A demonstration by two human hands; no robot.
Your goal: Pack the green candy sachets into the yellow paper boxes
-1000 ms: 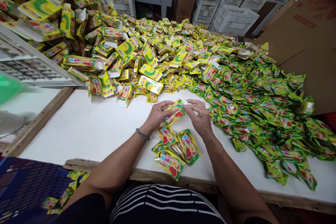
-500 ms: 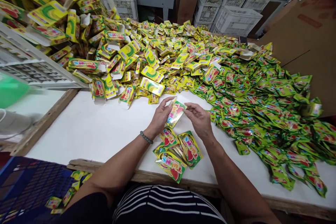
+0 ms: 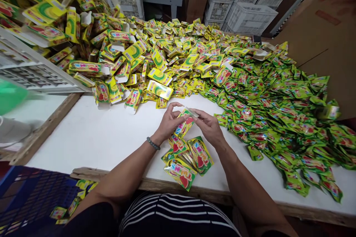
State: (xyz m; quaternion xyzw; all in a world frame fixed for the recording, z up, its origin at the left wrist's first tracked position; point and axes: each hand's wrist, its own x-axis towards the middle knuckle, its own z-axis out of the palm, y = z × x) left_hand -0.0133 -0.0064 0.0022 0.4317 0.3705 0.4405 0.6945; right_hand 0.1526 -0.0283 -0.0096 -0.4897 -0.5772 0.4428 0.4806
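Both my hands hold one green-and-yellow candy sachet [image 3: 184, 121] just above the white table [image 3: 105, 137]. My left hand [image 3: 168, 121], with a bead bracelet at the wrist, grips its left side with curled fingers. My right hand [image 3: 209, 127] pinches the sachet's upper right edge. Directly below my hands lies a small stack of several matching sachets [image 3: 189, 159] near the table's front edge.
A big heap of green sachets [image 3: 278, 111] covers the table's right side. Yellow cardboard boxes [image 3: 133, 55] are piled at the back and left, spilling from a white crate [image 3: 30, 70]. White crates [image 3: 244, 0] stand behind. A blue crate [image 3: 27, 196] sits low at left.
The sachet has tilted between my fingers and my hands have drawn slightly closer together; my right fingers now pinch its top edge. The view shifted a little.
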